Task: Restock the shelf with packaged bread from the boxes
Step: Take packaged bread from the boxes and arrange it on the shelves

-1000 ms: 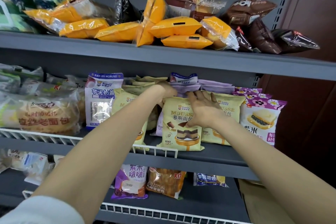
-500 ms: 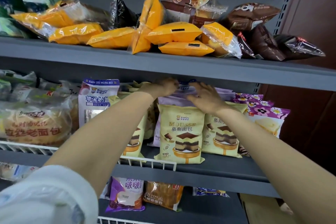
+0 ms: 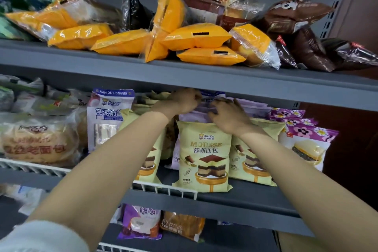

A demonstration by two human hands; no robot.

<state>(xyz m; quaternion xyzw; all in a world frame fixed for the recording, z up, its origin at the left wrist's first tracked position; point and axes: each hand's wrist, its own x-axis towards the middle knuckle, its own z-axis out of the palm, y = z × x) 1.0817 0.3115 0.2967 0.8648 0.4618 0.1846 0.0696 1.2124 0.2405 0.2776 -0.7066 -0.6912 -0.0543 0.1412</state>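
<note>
Middle shelf (image 3: 204, 194): pale purple bread packs (image 3: 206, 109) stood behind the yellow mousse pack (image 3: 204, 157) are pinched at their tops by left hand (image 3: 182, 100) and right hand (image 3: 229, 116), both grips curled closed on them.

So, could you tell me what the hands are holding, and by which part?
Both the left hand and right hand grip the top edges of the pale purple bread packets standing behind the yellow mousse packet.

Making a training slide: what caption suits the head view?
Both hands straighten purple packs behind the mousse bread on the middle shelf.
</note>
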